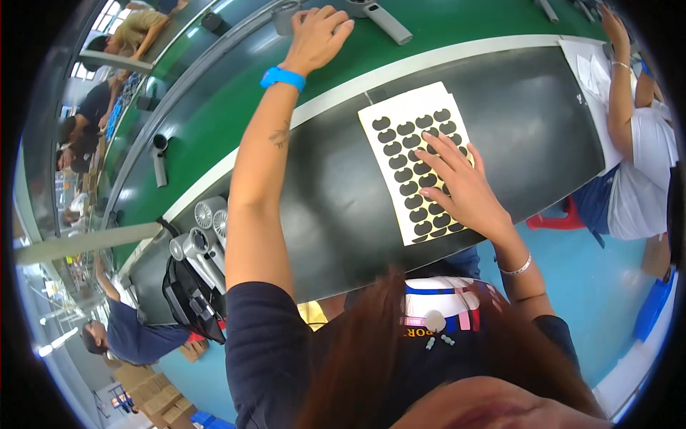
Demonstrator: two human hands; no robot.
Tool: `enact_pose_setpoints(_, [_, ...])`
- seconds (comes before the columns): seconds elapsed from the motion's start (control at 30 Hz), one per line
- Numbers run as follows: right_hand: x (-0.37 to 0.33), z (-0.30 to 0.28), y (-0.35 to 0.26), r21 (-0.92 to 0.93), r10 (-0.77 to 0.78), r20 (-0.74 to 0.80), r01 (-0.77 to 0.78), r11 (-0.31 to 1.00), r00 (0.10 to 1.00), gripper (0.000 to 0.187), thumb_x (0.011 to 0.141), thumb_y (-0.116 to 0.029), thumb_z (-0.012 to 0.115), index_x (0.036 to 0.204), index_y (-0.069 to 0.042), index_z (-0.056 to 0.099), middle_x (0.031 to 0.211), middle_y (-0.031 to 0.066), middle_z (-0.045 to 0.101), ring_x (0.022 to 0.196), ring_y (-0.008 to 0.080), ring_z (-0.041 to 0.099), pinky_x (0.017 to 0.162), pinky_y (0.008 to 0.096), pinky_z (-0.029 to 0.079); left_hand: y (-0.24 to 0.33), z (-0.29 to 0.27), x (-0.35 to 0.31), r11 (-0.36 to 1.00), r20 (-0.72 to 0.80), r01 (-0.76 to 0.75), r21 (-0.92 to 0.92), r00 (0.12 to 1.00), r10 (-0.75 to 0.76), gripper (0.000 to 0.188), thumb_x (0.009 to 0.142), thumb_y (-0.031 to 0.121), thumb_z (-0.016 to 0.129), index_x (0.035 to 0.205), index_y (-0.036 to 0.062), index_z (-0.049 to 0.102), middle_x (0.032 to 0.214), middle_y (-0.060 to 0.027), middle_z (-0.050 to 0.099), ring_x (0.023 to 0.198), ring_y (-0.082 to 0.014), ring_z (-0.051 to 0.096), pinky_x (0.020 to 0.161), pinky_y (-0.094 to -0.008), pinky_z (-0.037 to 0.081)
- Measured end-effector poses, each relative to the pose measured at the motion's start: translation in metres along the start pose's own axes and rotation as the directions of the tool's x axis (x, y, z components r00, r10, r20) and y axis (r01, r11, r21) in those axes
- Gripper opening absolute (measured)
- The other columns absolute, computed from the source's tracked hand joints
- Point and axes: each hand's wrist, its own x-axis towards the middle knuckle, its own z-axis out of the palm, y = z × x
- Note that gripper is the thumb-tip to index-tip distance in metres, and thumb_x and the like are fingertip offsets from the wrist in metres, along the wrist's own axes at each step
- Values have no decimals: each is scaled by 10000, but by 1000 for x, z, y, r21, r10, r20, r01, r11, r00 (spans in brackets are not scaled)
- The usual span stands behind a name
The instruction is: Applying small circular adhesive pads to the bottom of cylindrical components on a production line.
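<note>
My left hand (319,39), with a blue band on its wrist, reaches out over the green conveyor belt (443,18). Its fingers are extended and slightly apart, beside the round head of a grey handheld fan (284,20); whether they touch it is unclear. Just right of it lies another grey handheld fan (388,25), its handle pointing toward me. My right hand (461,186) rests with spread fingers on a pale sheet of black round stickers (402,174), hiding part of its right side. The sheet lies on the dark worktable (329,193).
Several grey handheld fans (207,214) are grouped at the table's left end, beside a black bag (182,293). A pale rail (343,93) separates table and belt. Another fan (159,161) stands farther left on the belt. A co-worker (636,143) sits at the right.
</note>
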Motion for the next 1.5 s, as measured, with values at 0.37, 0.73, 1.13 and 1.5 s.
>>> enact_pose_setpoints(0.37, [53,-2,21,300,96,-253,-17,954,963,217,839,-90,621,1053,-53,621,1040,104,611,902,240,606,828,356,457,16,-3,-58,982,65,-178,-62,981,182,395,900,331,518,1214,92,507,1296,-167,421,1239,-359,358,1059,-462,242])
enact_pose_setpoints(0.73, [107,36,30,162,134,-225,-99,982,965,153,799,-89,657,923,-23,598,844,101,584,708,218,604,655,320,479,109,2,-112,960,267,-32,-278,957,109,790,732,522,702,1325,65,450,1395,-131,370,1306,-316,309,1072,-453,207])
enact_pose_setpoints(1.13, [92,9,22,489,125,-401,97,867,908,88,836,-62,638,876,-9,581,826,25,540,730,102,543,629,242,451,103,0,-105,946,273,29,-323,960,64,628,825,434,641,1314,79,471,1371,-172,393,1283,-333,336,1064,-458,214])
enact_pose_setpoints(1.5, [37,-8,27,776,298,-362,108,622,883,104,871,9,596,960,-5,544,870,-12,543,828,57,512,752,187,410,0,0,-19,941,240,-333,57,920,311,428,713,-53,605,1118,85,606,1058,-79,623,1028,-282,552,950,-389,409])
